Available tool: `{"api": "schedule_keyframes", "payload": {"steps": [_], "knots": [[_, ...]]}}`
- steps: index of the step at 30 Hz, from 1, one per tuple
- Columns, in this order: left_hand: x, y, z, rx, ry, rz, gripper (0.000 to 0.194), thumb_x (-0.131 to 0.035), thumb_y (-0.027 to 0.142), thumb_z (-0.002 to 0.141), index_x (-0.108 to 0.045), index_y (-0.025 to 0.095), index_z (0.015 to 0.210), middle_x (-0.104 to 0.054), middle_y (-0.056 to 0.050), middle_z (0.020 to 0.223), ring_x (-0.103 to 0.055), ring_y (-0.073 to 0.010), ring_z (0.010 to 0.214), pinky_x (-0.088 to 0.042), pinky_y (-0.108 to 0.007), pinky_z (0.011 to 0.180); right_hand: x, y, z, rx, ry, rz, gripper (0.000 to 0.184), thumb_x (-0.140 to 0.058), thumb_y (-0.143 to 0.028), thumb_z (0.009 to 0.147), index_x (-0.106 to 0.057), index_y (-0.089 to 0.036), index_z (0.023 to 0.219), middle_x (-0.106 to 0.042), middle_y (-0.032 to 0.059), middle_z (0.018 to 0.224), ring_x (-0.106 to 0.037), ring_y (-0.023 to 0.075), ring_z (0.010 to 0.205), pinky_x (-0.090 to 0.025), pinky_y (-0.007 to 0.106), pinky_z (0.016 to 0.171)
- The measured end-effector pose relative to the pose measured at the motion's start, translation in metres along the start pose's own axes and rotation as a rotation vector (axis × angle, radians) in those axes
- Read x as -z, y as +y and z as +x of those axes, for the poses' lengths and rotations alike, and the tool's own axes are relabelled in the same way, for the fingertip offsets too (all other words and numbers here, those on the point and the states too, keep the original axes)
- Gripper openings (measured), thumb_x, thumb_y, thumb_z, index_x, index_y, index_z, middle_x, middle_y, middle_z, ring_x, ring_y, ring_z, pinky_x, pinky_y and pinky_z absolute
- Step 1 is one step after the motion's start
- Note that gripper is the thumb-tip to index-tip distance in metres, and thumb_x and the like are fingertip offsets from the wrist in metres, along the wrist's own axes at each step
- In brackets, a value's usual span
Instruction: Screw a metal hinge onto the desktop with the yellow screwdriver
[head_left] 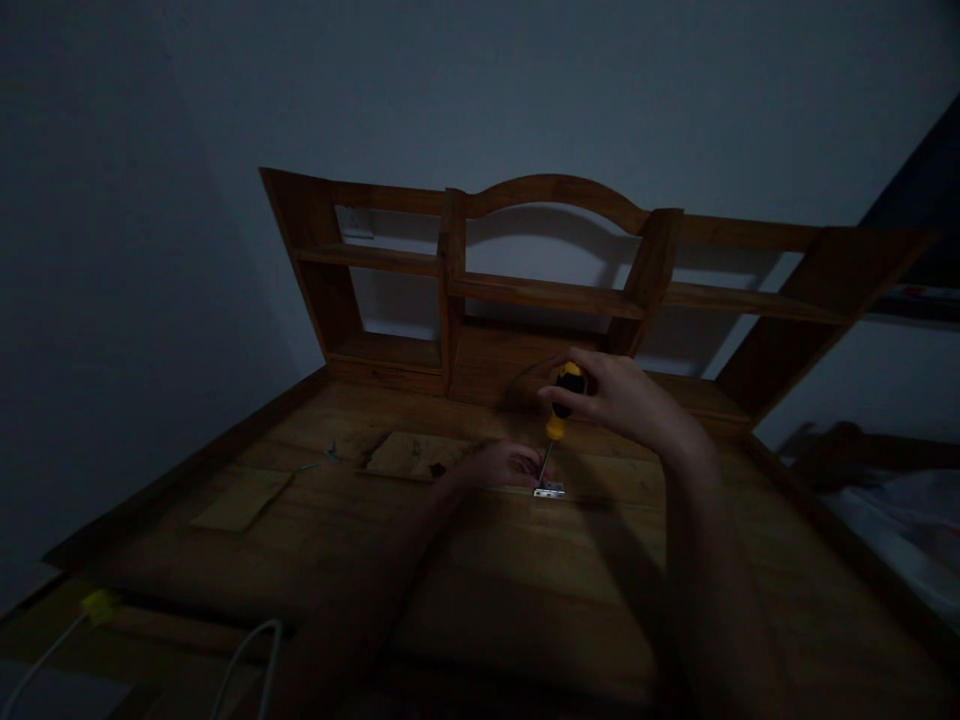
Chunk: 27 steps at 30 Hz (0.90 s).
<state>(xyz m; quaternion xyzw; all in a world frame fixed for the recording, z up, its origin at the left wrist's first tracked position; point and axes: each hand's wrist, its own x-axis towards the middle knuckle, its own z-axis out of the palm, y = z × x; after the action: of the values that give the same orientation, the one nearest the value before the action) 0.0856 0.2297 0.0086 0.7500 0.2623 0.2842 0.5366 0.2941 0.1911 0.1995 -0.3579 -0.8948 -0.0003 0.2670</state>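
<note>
One yellow-and-black screwdriver (568, 392) is gripped by the right hand (619, 392), its fingers closed around the handle. The shaft is slanted down, and its tip is brought to one small metal plate (550, 490) on the wooden tabletop (525, 600). The left hand (504, 465) is held low, just beside the plate, with its fingers curled; whether anything is pinched by them cannot be told.

One long, rough-edged board (412, 455) is seen beyond the left forearm, and one flat rectangular piece (244, 498) is laid farther left. Between these two, a few small metal pieces (331, 455) are scattered, too dim to be counted.

At the back, one wooden shelf unit (547, 292) is divided into three columns, each crossed by a shelf, so that six compartments are formed. Through the upper left one, a wall socket (358, 222) is seen. Two stretches of white cable (274, 640) are shown at the lower left, one of them run to a yellow object (99, 606).
</note>
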Motion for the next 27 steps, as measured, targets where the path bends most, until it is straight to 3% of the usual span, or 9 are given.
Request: {"api": "schedule_keyframes", "payload": {"steps": [3,5,12,17,19,23,27], "knots": [[0.0,0.0,-0.001,0.003,0.004,-0.004,0.038,-0.08,0.035,0.079,-0.072,0.01,0.106,-0.072,-0.014,0.111,-0.068,-0.0206,0.102,-0.049,-0.033,0.096,0.005,-0.001,-0.002,0.003,-0.087,0.108,0.047,-0.063,-0.035,0.094,-0.057,-0.022,0.138,-0.068,0.0048,0.111,-0.063,0.0174,0.08,-0.046,0.03,0.072],[0.001,0.001,-0.001,0.019,0.002,0.002,0.04,-0.08,0.035,0.079,-0.072,0.01,0.109,-0.071,-0.014,0.112,-0.068,-0.0209,0.103,-0.049,-0.033,0.096,0.008,0.0,-0.004,-0.013,-0.139,0.173,0.053,-0.061,-0.027,0.093,-0.052,-0.026,0.145,-0.068,0.0027,0.107,-0.062,0.0154,0.075,-0.046,0.028,0.069],[-0.003,0.005,-0.003,0.025,0.018,-0.035,0.039,-0.083,0.032,0.075,-0.071,0.01,0.106,-0.071,-0.014,0.112,-0.067,-0.0226,0.104,-0.049,-0.034,0.097,0.004,0.004,-0.003,-0.012,-0.093,0.19,0.043,-0.063,-0.036,0.095,-0.057,-0.025,0.136,-0.068,0.0008,0.098,-0.062,0.016,0.079,-0.045,0.028,0.071],[-0.004,0.006,-0.003,0.058,0.027,0.013,0.044,-0.087,0.03,0.071,-0.072,0.009,0.107,-0.071,-0.014,0.112,-0.068,-0.0219,0.101,-0.051,-0.033,0.093,0.001,0.003,0.001,0.006,-0.015,0.075,0.035,-0.064,-0.051,0.094,-0.067,-0.02,0.11,-0.068,0.0017,0.092,-0.062,0.0175,0.08,-0.043,0.029,0.069],[-0.003,0.006,-0.003,0.03,0.022,0.02,0.042,-0.084,0.032,0.074,-0.072,0.01,0.107,-0.071,-0.014,0.112,-0.068,-0.022,0.102,-0.05,-0.034,0.095,0.002,0.002,0.0,0.012,-0.024,0.08,0.036,-0.065,-0.049,0.094,-0.067,-0.02,0.114,-0.069,0.0028,0.098,-0.063,0.0185,0.084,-0.044,0.03,0.072],[-0.002,0.004,-0.004,-0.005,0.028,0.035,0.039,-0.081,0.035,0.078,-0.072,0.009,0.105,-0.071,-0.013,0.11,-0.067,-0.0229,0.104,-0.048,-0.034,0.098,0.008,0.002,-0.004,-0.001,-0.121,0.203,0.049,-0.064,-0.032,0.094,-0.054,-0.026,0.141,-0.067,0.0023,0.112,-0.063,0.0168,0.083,-0.047,0.028,0.072],[0.0,-0.001,-0.004,0.013,0.015,0.031,0.039,-0.078,0.035,0.081,-0.071,0.008,0.108,-0.071,-0.013,0.11,-0.067,-0.0232,0.102,-0.049,-0.033,0.095,0.011,0.002,-0.006,-0.004,-0.165,0.265,0.046,-0.06,-0.03,0.096,-0.055,-0.028,0.142,-0.069,0.0019,0.109,-0.062,0.0156,0.077,-0.047,0.028,0.069]]}}
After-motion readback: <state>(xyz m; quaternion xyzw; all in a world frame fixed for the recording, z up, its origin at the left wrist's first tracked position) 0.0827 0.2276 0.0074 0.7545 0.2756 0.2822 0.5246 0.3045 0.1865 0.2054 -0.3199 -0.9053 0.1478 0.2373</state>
